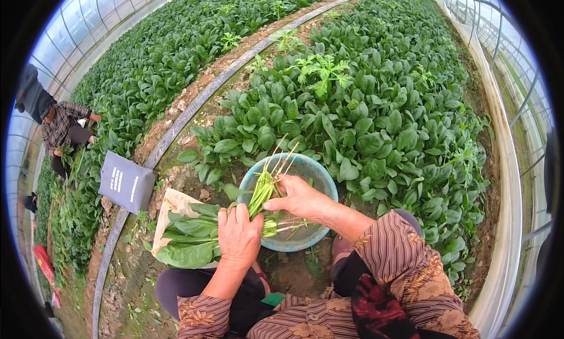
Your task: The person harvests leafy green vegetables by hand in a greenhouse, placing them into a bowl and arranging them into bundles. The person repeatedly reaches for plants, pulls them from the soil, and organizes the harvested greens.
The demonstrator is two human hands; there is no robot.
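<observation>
My left hand [239, 235] is closed around a bunch of leafy greens that look like spinach [191, 233]; the broad leaves point left and the stems lean up to the right. At the root end of the stems [264, 189], my right hand [304, 198] has its thumb and fingers against them, with thin pale roots sticking up. Both hands are over a round blue plastic basin [331, 184], which holds a few loose roots and stem bits. Under the leaves lies a tan sheet [174, 198], partly hidden by them.
A grey printed bag or box [125, 182] stands to the left by a long grey hose [211, 94]. Dense spinach-like plants [374, 118] grow ahead. Another person [66, 127] crouches among plants at far left. White plastic sheeting [502, 207] edges the bed at right.
</observation>
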